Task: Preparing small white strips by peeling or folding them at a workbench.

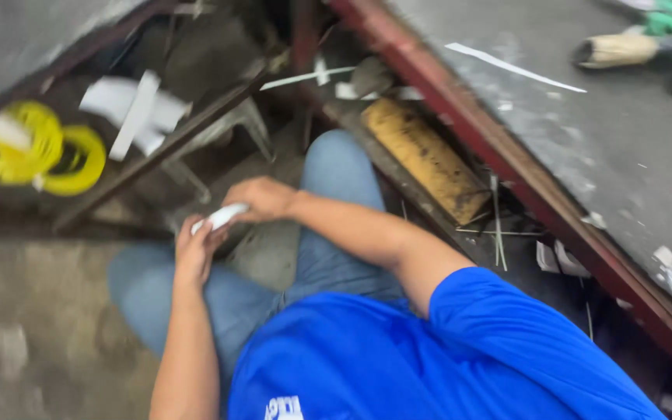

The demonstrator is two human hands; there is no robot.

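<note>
Head view: a short white piece (219,216) is gripped at both ends by the left hand (194,253) and right hand (262,198), above the knees. Open floor (33,327) is seen leftward; the red-edged surface (554,194) hems the right.

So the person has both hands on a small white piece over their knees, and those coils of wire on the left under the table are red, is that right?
Not quite. The coils of wire are yellow, not red, as the head view shows. The rest holds: the left hand and the right hand both grip the small white piece above the knees, and the coils lie on the left, under the table.
</note>
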